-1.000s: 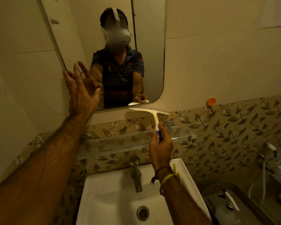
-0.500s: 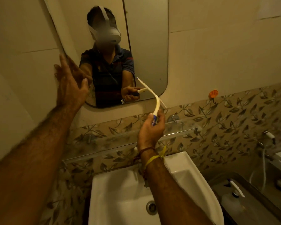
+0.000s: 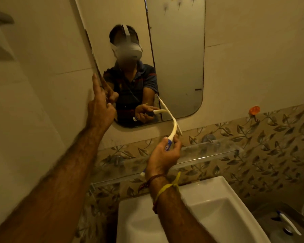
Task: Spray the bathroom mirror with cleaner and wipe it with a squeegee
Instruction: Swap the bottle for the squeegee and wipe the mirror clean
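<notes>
The rounded wall mirror (image 3: 179, 67) hangs above the sink and reflects a person in a headset. My right hand (image 3: 162, 155) grips the blue end of a white squeegee (image 3: 172, 127). Its blade stands nearly upright, with the top edge against the lower glass. My left hand (image 3: 100, 109) rests flat on the mirror's left edge, fingers spread and pointing up, holding nothing. No spray bottle is held in either hand.
A clear glass shelf (image 3: 209, 151) runs along the leaf-patterned tile below the mirror. The white sink (image 3: 209, 207) sits beneath it. At the lower right a steel basin (image 3: 288, 223) holds a pump bottle. An orange hook (image 3: 254, 110) sticks to the wall.
My right hand has turned the squeegee from level below the mirror to upright and raised its blade onto the lower glass. My left hand slid to the mirror's left edge.
</notes>
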`<action>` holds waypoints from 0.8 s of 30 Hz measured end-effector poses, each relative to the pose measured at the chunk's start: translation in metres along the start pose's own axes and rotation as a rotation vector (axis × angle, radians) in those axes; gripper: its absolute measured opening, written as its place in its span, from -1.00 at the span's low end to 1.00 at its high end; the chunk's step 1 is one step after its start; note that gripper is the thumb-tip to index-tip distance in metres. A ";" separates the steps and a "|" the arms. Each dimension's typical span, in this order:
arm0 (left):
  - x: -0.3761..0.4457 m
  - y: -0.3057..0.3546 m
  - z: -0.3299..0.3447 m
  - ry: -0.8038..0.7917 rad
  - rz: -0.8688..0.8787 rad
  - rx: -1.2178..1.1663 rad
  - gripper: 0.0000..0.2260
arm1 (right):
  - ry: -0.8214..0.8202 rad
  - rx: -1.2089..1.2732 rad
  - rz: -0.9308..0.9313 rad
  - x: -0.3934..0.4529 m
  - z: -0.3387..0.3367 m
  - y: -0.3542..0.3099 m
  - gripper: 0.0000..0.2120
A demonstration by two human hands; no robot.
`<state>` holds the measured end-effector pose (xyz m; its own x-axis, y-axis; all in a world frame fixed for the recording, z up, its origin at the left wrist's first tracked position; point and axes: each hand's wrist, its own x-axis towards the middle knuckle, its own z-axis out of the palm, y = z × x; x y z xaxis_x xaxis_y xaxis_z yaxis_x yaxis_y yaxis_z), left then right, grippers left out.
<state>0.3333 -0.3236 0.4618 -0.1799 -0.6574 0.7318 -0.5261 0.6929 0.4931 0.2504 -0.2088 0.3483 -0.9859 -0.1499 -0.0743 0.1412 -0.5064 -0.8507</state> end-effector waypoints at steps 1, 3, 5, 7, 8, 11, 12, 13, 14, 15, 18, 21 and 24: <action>0.002 -0.002 -0.003 -0.025 -0.001 -0.016 -0.13 | -0.002 0.002 0.013 -0.007 0.003 -0.001 -0.74; 0.003 -0.003 -0.008 -0.076 -0.013 -0.046 -0.12 | -0.044 -0.004 0.047 -0.027 0.009 0.000 -0.75; 0.003 -0.004 -0.013 -0.123 -0.033 -0.052 -0.19 | -0.102 -0.015 0.103 -0.050 0.016 0.004 -0.75; 0.004 -0.003 -0.019 -0.182 -0.056 -0.037 -0.28 | -0.135 -0.001 0.194 -0.069 0.024 0.007 -0.77; 0.005 -0.003 -0.022 -0.218 -0.075 -0.031 -0.33 | -0.149 0.013 0.232 -0.075 0.027 0.008 -0.78; 0.012 -0.002 -0.038 -0.346 -0.133 -0.044 -0.39 | -0.243 0.031 0.262 -0.091 0.031 0.004 -0.81; 0.014 -0.002 -0.044 -0.395 -0.142 -0.058 -0.39 | -0.294 0.032 0.282 -0.096 0.032 0.003 -0.80; 0.014 -0.002 -0.048 -0.430 -0.144 -0.072 -0.39 | -0.346 0.027 0.309 -0.099 0.032 0.001 -0.79; 0.015 -0.001 -0.052 -0.440 -0.148 -0.087 -0.40 | -0.387 0.020 0.337 -0.100 0.031 -0.001 -0.78; 0.015 -0.001 -0.054 -0.427 -0.153 -0.104 -0.40 | -0.419 0.011 0.358 -0.100 0.030 -0.003 -0.78; 0.017 0.000 -0.061 -0.304 -0.160 -0.120 -0.44 | -0.535 -0.006 0.345 -0.091 0.018 -0.013 -0.82; 0.024 0.000 -0.069 -0.155 -0.169 -0.153 -0.50 | -0.649 0.023 0.236 -0.079 0.007 -0.037 -0.79; 0.038 0.010 -0.075 0.046 -0.182 -0.304 -0.54 | -0.720 0.059 0.056 -0.063 0.012 -0.080 -0.78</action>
<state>0.3838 -0.3191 0.5295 -0.0647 -0.7689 0.6360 -0.2736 0.6266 0.7297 0.3021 -0.1693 0.4277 -0.6762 -0.6888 0.2614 0.2144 -0.5235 -0.8246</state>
